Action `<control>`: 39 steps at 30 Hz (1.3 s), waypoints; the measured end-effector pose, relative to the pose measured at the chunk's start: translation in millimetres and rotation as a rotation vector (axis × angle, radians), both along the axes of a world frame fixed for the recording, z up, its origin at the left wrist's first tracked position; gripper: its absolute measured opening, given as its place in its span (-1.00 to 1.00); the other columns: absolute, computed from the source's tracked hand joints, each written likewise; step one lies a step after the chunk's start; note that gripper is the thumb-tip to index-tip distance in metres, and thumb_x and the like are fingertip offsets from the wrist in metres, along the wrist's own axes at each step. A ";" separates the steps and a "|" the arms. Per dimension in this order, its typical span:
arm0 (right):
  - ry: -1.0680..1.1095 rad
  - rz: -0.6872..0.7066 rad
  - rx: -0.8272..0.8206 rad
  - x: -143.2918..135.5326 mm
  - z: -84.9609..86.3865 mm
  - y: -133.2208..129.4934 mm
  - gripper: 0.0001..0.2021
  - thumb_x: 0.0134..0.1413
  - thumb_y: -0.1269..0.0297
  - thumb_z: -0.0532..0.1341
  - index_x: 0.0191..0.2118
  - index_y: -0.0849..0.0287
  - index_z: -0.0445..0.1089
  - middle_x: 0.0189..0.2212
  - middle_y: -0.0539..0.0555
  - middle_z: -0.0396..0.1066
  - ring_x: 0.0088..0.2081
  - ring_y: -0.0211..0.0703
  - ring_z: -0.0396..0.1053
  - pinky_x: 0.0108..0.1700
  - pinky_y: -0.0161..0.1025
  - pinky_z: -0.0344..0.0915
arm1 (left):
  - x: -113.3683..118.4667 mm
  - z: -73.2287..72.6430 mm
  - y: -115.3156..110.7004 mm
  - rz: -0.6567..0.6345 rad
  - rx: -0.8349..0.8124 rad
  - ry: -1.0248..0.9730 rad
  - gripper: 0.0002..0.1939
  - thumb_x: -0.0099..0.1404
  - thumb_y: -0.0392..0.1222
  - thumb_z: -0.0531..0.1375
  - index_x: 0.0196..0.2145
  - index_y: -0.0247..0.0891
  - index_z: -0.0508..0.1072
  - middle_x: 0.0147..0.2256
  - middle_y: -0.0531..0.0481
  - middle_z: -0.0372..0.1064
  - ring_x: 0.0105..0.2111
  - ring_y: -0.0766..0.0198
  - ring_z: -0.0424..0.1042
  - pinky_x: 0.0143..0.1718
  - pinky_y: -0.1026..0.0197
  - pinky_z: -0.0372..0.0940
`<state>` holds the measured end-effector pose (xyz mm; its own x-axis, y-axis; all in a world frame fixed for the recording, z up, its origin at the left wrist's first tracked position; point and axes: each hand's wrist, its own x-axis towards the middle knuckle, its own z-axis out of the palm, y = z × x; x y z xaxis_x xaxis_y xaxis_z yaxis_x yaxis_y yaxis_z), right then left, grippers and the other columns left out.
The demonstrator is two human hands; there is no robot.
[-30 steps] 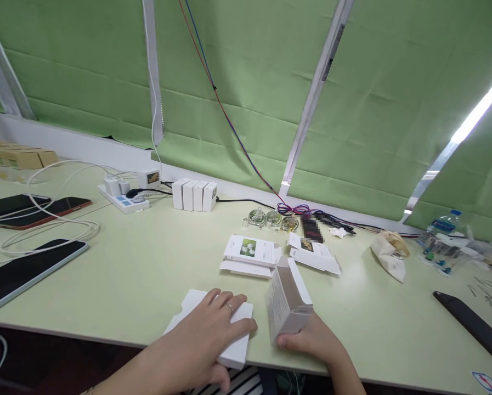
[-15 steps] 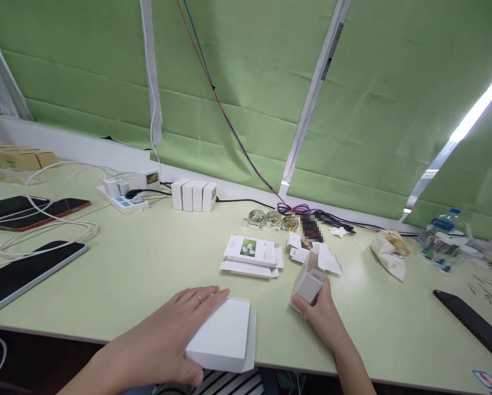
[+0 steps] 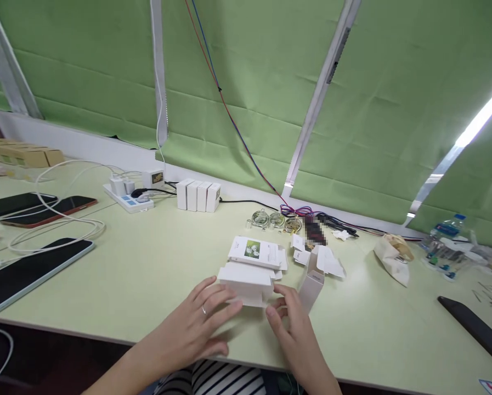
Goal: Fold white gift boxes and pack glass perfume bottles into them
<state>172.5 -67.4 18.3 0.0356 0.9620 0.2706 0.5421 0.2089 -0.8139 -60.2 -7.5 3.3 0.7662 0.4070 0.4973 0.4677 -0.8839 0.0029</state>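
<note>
A white cardboard box (image 3: 246, 278), partly opened up, stands on the table between my hands. My left hand (image 3: 198, 323), with a ring on one finger, has its fingers stretched against the box's left front side and its thumb well apart. At the right end of the box, the curled fingers and thumb of my right hand (image 3: 293, 329) pinch the edge near the end flap. Just right of that hand an open-topped white box (image 3: 312, 282) stands upright. Behind the box in my hands lie flat white cartons (image 3: 262, 251) with a flower picture.
Unfolded cartons (image 3: 332, 262) and round glass bottles (image 3: 260, 218) sit farther back. Several small white boxes (image 3: 198, 196) line up near the wall, beside a power strip (image 3: 130, 202). Phones (image 3: 35, 271) and cables lie left; a black device (image 3: 471, 329) and cloth pouch (image 3: 394, 257) lie right.
My right hand has let go of the upright box and moved left to the other white box. That box has been tipped up and moved away from the table's front edge.
</note>
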 end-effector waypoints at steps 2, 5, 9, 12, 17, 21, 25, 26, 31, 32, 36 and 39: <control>-0.049 0.044 0.019 6.7 -1.2 3.9 -0.74 0.20 0.08 0.01 -0.14 0.11 0.27 -0.16 0.11 0.31 -0.20 -0.12 0.33 -0.16 -0.23 0.31 | -10.9 -4.3 -4.2 -0.049 -0.027 -0.050 -0.30 0.24 -0.12 0.17 0.18 0.13 -0.17 -0.04 -0.04 0.24 0.01 0.07 0.23 0.21 -0.22 -0.12; -0.103 0.078 0.045 14.7 3.1 3.6 -0.78 0.20 0.09 0.01 -0.28 0.11 0.27 -0.23 0.08 0.33 -0.19 -0.12 0.32 -0.17 -0.24 0.30 | -25.7 -5.5 -8.0 0.013 -0.074 -0.129 -0.41 0.24 -0.13 0.14 0.13 0.16 -0.06 -0.09 -0.03 0.26 -0.04 0.08 0.25 0.19 -0.22 -0.09; -0.118 0.118 0.040 15.7 7.2 -1.0 -0.78 0.12 0.11 0.12 -0.16 0.09 0.27 -0.08 0.10 0.30 -0.01 -0.06 0.27 0.00 -0.18 0.25 | -27.2 5.5 -7.1 0.095 -0.253 -0.144 -0.40 0.21 -0.02 0.18 0.14 0.07 0.00 0.08 -0.11 0.13 0.11 -0.02 0.11 0.15 -0.14 0.03; -0.143 0.195 -0.082 11.4 5.2 -3.0 -0.41 -0.02 0.06 0.25 0.11 0.11 0.13 0.15 0.15 0.10 0.18 0.02 0.07 0.19 -0.10 0.07 | -20.8 16.6 -2.8 0.083 -0.371 -0.094 -0.20 0.14 0.20 0.19 0.22 -0.03 -0.08 0.24 -0.20 -0.11 0.20 -0.12 -0.03 0.12 -0.13 0.08; -0.179 0.268 -0.244 -0.5 -2.3 -2.4 0.02 -0.30 0.07 0.41 0.27 0.17 -0.11 0.23 0.21 -0.03 0.24 0.10 -0.07 0.24 -0.01 -0.05 | -21.4 18.9 8.8 0.088 -0.539 0.072 0.04 0.02 0.26 0.25 0.28 -0.06 -0.21 0.27 -0.21 -0.16 0.22 -0.14 -0.05 0.18 -0.16 0.00; -0.214 0.254 -0.224 -5.4 -5.9 -1.0 -0.07 -0.25 0.17 0.37 0.26 0.22 -0.06 0.18 0.22 0.05 0.22 0.09 -0.04 0.24 -0.01 -0.05 | -22.7 15.5 13.2 0.139 -0.613 0.070 0.02 0.00 0.18 0.30 0.26 -0.10 -0.13 0.24 -0.18 -0.06 0.20 -0.12 0.00 0.16 -0.13 0.04; -0.180 0.267 -0.241 -5.5 -3.1 -2.3 -0.09 -0.24 0.28 0.35 0.26 0.21 -0.07 0.20 0.19 0.04 0.22 0.03 -0.02 0.25 -0.05 -0.05 | -19.7 16.8 8.4 0.132 -0.613 0.060 0.01 0.00 0.23 0.28 0.26 -0.12 -0.11 0.21 -0.20 -0.02 0.18 -0.12 0.02 0.13 -0.12 0.07; -0.166 0.273 -0.245 -6.0 -1.6 -3.0 -0.09 -0.25 0.31 0.35 0.26 0.20 -0.08 0.21 0.18 0.03 0.23 0.01 -0.01 0.25 -0.07 -0.05 | -19.3 16.9 6.5 0.136 -0.610 0.058 0.01 0.00 0.23 0.27 0.26 -0.13 -0.12 0.21 -0.20 -0.01 0.17 -0.12 0.03 0.13 -0.11 0.08; -0.120 0.286 -0.261 -12.3 4.9 -5.8 -0.07 -0.29 0.43 0.33 0.27 0.16 -0.10 0.22 0.13 0.03 0.21 -0.03 0.04 0.23 -0.13 0.01 | -20.5 12.5 0.0 0.139 -0.558 0.023 -0.03 0.02 0.19 0.29 0.25 -0.09 -0.11 0.18 -0.18 0.03 0.15 -0.09 0.05 0.12 -0.08 0.09; -0.114 0.282 -0.263 -13.3 5.2 -5.6 -0.07 -0.29 0.44 0.32 0.26 0.16 -0.10 0.22 0.13 0.04 0.21 -0.03 0.05 0.22 -0.13 0.01 | -20.8 11.7 -0.2 0.141 -0.552 0.021 -0.02 0.01 0.18 0.29 0.24 -0.08 -0.11 0.18 -0.17 0.04 0.14 -0.10 0.06 0.11 -0.08 0.09; -0.090 0.262 -0.252 -13.4 1.7 -3.0 -0.07 -0.33 0.43 0.34 0.25 0.14 -0.05 0.18 0.11 0.09 0.18 -0.04 0.08 0.20 -0.16 0.04 | -21.2 11.2 0.2 0.157 -0.568 0.007 -0.03 -0.01 0.15 0.31 0.23 -0.09 -0.08 0.15 -0.17 0.07 0.11 -0.10 0.10 0.09 -0.08 0.12; -0.064 0.253 -0.263 -11.3 -3.3 -1.5 -0.03 -0.38 0.42 0.38 0.24 0.10 -0.04 0.16 0.08 0.13 0.17 -0.05 0.10 0.20 -0.17 0.05 | -22.1 13.1 0.0 0.149 -0.596 -0.006 -0.06 0.00 0.08 0.32 0.23 -0.09 -0.06 0.14 -0.16 0.08 0.12 -0.10 0.10 0.09 -0.08 0.12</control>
<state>161.2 -68.9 15.0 -0.2213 0.9752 0.0071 0.5514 0.1311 -0.8239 -82.3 -7.5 16.4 0.6776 0.7189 0.1551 0.5846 -0.6545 0.4795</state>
